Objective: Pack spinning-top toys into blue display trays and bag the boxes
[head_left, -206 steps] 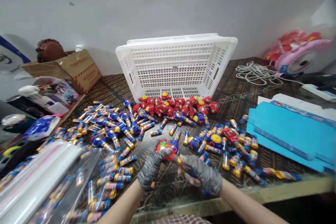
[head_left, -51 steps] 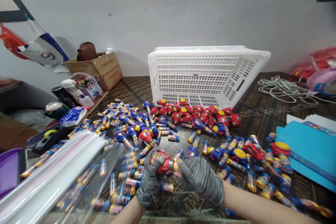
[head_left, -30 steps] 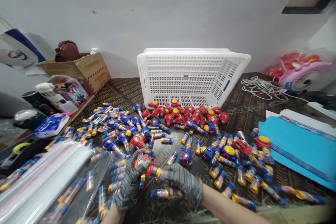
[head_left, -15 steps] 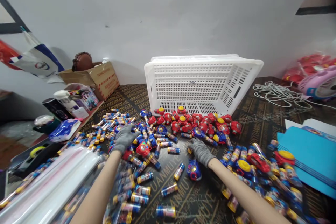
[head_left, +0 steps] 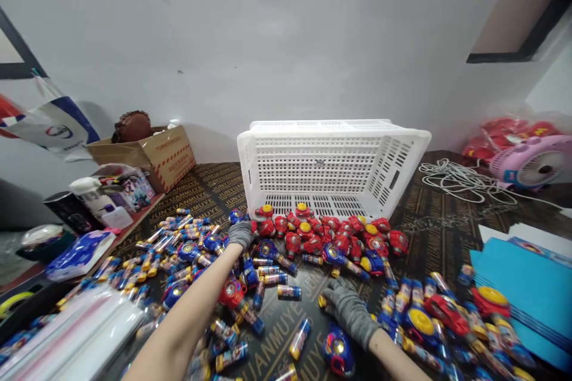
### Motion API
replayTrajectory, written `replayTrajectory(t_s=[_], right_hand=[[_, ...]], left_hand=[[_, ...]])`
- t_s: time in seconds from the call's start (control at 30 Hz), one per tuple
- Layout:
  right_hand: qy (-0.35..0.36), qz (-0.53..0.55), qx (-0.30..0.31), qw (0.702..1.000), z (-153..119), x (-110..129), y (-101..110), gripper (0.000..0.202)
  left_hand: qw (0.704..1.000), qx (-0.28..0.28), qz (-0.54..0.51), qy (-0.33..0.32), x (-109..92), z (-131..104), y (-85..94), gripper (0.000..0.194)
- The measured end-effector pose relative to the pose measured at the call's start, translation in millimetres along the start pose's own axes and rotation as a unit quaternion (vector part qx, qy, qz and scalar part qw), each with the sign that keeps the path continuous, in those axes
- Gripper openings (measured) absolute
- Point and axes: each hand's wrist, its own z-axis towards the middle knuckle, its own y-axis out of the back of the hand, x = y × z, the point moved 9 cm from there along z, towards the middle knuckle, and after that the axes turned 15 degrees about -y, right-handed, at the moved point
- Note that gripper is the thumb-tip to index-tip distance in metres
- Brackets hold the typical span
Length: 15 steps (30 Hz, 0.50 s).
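My left hand (head_left: 242, 233), in a grey glove, reaches forward to the left edge of a pile of red plastic toys (head_left: 313, 243), next to a blue toy (head_left: 236, 216). Its fingertips are hidden, so I cannot tell what it grips. Nearer to me, my right hand (head_left: 349, 308), also gloved in grey, has its fingers curled round a small tube whose yellow end (head_left: 322, 301) shows. Just below it lies a blue toy with a red part (head_left: 338, 351). Between my hands are loose small labelled tubes (head_left: 289, 292) with blue and yellow ends.
Behind the red toys a white plastic crate (head_left: 315, 181) lies tipped with its opening towards me. More tubes spread left and right. Blue sheets (head_left: 521, 292), a coiled cable (head_left: 456, 181) and a pink fan (head_left: 534, 162) are at right. Left are plastic bags (head_left: 89, 327) and a cardboard box (head_left: 165, 155).
My left hand has moved right and away from me, from the blue toys to the edge of the red ones. My right hand stays near the same spot. The view has tilted up.
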Motion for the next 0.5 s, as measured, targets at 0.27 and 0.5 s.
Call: replayTrajectory(t_s=[0.27,0.5], right_hand=[[-0.125,0.344,0.024,0.93,12.5,31.2,41.4,0.038],[-0.13,0.446,0.112,0.879,-8.8,99.3,47.4,0.045]], left_hand=[[0.942,-0.063,-0.326,-0.045,-51.9,-89.2,-1.8,0.043],[0.705,-0.087,-0.704,0.029,-140.0,-192.7,-43.2,0.047]])
